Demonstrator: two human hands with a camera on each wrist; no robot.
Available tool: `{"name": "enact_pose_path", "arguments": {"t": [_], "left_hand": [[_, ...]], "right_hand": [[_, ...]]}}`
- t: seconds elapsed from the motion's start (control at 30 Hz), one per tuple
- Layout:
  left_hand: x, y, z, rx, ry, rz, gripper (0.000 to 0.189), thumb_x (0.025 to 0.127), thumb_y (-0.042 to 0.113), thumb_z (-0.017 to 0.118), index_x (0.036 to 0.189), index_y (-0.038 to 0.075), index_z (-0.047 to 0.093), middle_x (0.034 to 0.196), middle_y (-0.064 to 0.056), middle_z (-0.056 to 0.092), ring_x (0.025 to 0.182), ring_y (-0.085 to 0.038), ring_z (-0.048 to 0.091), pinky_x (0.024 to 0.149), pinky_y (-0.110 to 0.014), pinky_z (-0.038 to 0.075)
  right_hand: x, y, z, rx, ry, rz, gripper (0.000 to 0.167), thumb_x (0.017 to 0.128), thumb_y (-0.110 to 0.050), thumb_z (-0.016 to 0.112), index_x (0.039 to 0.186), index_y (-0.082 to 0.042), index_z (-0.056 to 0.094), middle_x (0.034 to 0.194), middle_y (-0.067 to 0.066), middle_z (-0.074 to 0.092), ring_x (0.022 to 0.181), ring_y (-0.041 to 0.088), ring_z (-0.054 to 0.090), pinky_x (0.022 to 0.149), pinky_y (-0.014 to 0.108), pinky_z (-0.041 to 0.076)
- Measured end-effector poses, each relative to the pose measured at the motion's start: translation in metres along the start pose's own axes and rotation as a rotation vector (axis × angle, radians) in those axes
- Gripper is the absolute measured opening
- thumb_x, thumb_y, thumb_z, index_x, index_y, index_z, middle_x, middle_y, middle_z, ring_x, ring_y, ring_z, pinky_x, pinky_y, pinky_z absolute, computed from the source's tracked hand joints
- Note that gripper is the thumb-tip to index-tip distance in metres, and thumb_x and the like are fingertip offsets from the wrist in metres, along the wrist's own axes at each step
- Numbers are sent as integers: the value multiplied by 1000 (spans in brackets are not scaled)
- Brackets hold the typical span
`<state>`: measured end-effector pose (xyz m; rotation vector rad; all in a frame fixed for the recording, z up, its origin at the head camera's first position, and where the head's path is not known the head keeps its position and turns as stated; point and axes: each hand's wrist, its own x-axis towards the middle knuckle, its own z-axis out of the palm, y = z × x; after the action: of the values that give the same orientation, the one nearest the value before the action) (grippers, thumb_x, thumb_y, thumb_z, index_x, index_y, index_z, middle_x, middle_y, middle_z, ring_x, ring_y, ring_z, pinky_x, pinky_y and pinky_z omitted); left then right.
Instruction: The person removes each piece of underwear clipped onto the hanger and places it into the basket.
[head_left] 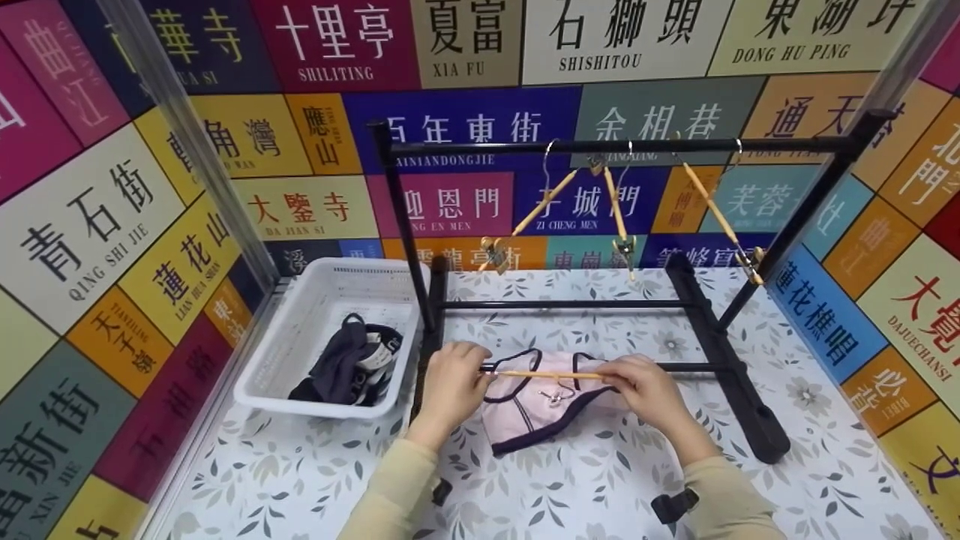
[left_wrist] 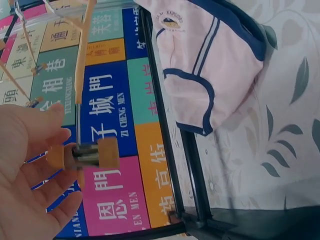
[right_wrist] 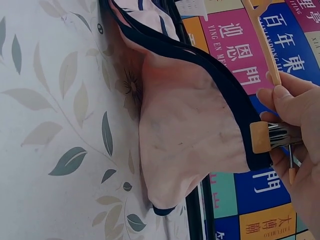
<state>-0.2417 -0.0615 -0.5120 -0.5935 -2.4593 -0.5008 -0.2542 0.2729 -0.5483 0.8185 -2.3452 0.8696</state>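
A pink garment (head_left: pixel 525 427) with navy trim lies below a wooden clip hanger (head_left: pixel 551 374) held level in front of the rack. My left hand (head_left: pixel 454 379) holds the hanger's left end, its fingers curled about a clip (left_wrist: pixel 85 155). In the left wrist view the garment is apart from that clip. My right hand (head_left: pixel 643 386) pinches the other end between thumb and fingers. There, in the right wrist view, a clip (right_wrist: pixel 261 137) sits on the garment's navy edge (right_wrist: pixel 241 117), with my right fingers around its back.
A black rack (head_left: pixel 570 304) stands behind, with several clip hangers (head_left: pixel 616 202) on its top bar. At the left, a white basket (head_left: pixel 259 360) contains dark clothing (head_left: pixel 345 367). The floral cloth (head_left: pixel 585 487) covers the table; printed panels rise behind and at both sides.
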Motion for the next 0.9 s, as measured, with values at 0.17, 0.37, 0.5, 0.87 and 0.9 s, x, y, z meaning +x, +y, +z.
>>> {"name": "enact_pose_path", "arguments": {"t": [0.17, 0.37, 0.5, 0.87, 0.9], "left_hand": [[2, 7, 4, 25, 12, 44, 26, 80, 26, 80, 100, 13, 70, 99, -2, 68, 97, -24, 59, 83, -42, 45], [2, 11, 9, 52, -17, 80, 28, 81, 27, 80, 103, 15, 70, 99, -1, 68, 98, -23, 59, 90, -44, 43], [1, 13, 11, 44, -41, 83, 29, 81, 27, 80, 106, 15, 71, 102, 0, 69, 100, -23, 60, 91, -45, 43], [-3, 16, 14, 58, -60, 66, 22, 84, 29, 77, 104, 18, 73, 98, 2, 70, 93, -23, 58, 84, -45, 41], [-4, 16, 14, 56, -55, 66, 21, 84, 28, 77, 102, 19, 73, 97, 2, 70, 92, -23, 58, 84, -44, 41]], "right_hand": [[0, -1, 2, -11, -6, 17, 26, 78, 1, 79, 99, -16, 78, 89, -5, 71, 85, 18, 63, 77, 33, 48], [0, -2, 4, 6, -22, 21, 26, 79, 1, 78, 100, -15, 78, 90, -5, 71, 85, 19, 63, 79, 37, 48], [0, -4, 5, 15, -24, 23, 28, 79, 1, 78, 101, -16, 78, 92, -5, 72, 87, 18, 64, 80, 36, 49], [2, -7, 8, 29, -9, -18, 30, 77, 4, 79, 100, -15, 78, 92, -7, 72, 87, 16, 64, 79, 29, 49], [2, -7, 8, 27, -11, -16, 30, 77, 4, 79, 100, -15, 78, 93, -8, 72, 87, 16, 64, 79, 30, 49]]}}
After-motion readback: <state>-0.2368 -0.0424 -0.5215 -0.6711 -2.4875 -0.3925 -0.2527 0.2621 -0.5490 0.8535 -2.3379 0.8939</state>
